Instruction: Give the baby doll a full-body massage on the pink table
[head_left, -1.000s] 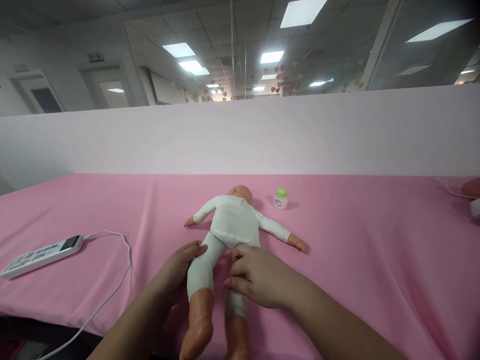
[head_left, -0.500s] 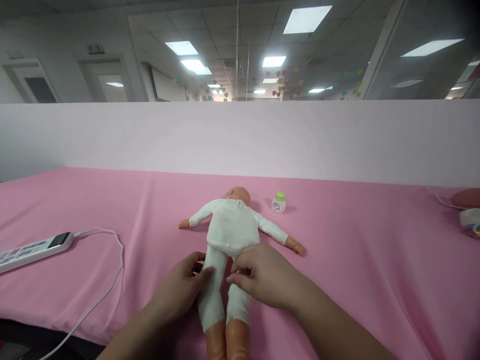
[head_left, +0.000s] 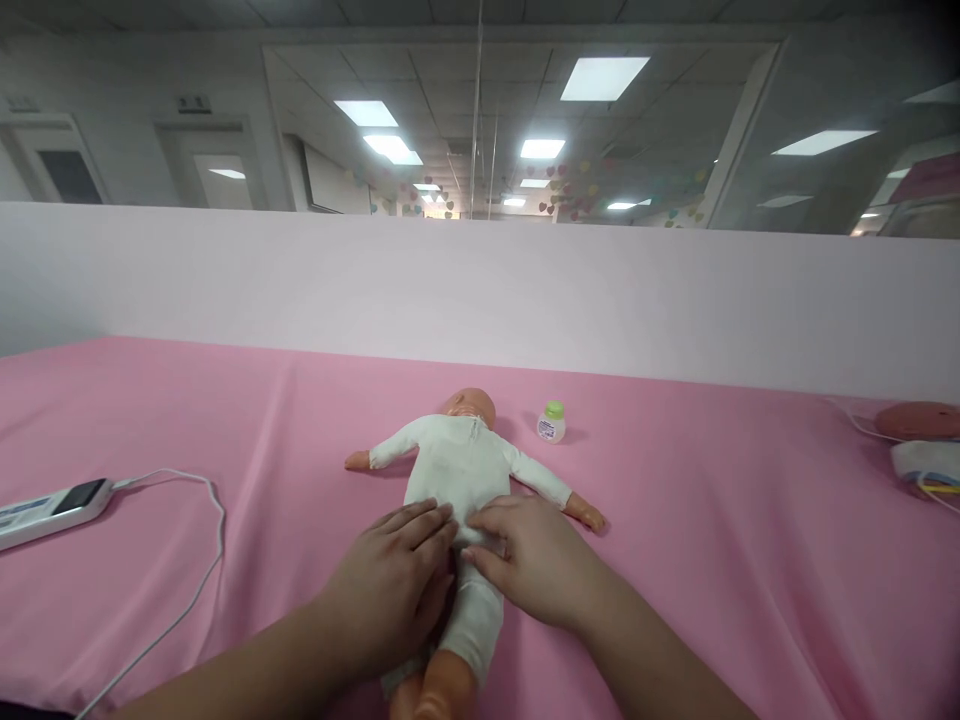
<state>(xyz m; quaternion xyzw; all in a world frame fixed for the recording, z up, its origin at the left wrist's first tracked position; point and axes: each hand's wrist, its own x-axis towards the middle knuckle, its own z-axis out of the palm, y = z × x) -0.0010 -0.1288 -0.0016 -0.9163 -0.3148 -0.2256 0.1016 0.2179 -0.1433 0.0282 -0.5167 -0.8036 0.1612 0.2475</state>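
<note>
A baby doll [head_left: 461, 462] in a white cloth suit lies on its back on the pink cloth, head away from me, arms spread. My left hand [head_left: 401, 570] lies over its lower belly and one hip, with the fingers stretched out and flat. On the other side of the waist, my right hand [head_left: 529, 560] touches the white cloth with curved fingers. A gap shows between its thumb and index finger. My left hand hides much of one doll leg. The lower legs run out of view at the bottom edge.
A small bottle [head_left: 551, 424] with a green cap stands beyond the doll's arm. On the left lies a white power strip [head_left: 56, 512] with a white cable [head_left: 214, 580]. A brownish-pink object [head_left: 919, 420] and a white bundle [head_left: 926, 463] sit far right. A white partition [head_left: 480, 290] rises behind.
My left hand has moved from the side of the doll's thigh up onto its belly, and its fingers have flattened. My right hand stays near the hip. The doll's legs have shifted slightly.
</note>
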